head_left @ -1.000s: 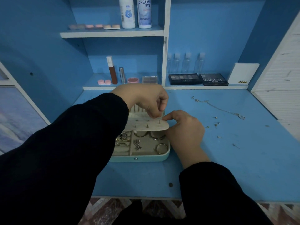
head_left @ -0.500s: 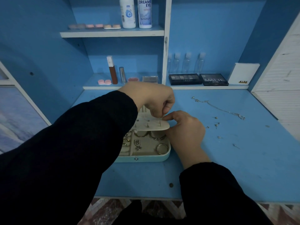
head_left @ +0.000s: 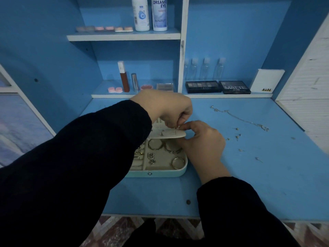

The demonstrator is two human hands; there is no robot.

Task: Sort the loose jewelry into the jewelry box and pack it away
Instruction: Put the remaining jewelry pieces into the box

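Note:
An open mint jewelry box (head_left: pixel 160 173) sits on the blue desk, with rings and hoops in its beige compartments. A cream earring panel (head_left: pixel 170 134) stands tilted over the box's back half, studs stuck through it. My left hand (head_left: pixel 167 106) reaches over the panel and pinches a small stud earring (head_left: pixel 175 128) at its top edge. My right hand (head_left: pixel 201 141) holds the panel's right end, with the thumb and forefinger meeting the left fingertips at the stud. Several loose studs (head_left: pixel 237 136) and a thin chain (head_left: pixel 238 118) lie on the desk to the right.
Shelves at the back hold two eyeshadow palettes (head_left: pixel 218 87), small clear bottles (head_left: pixel 204 68), a white card (head_left: pixel 267 82), lipsticks (head_left: pixel 123 77) and two white bottles (head_left: pixel 150 13). A white slatted panel (head_left: pixel 309 97) borders the desk on the right. My dark left sleeve (head_left: pixel 71 166) hides the box's left side.
My left hand has shifted right and down to the panel's top edge, and my right thumb and forefinger have risen to meet it at the stud.

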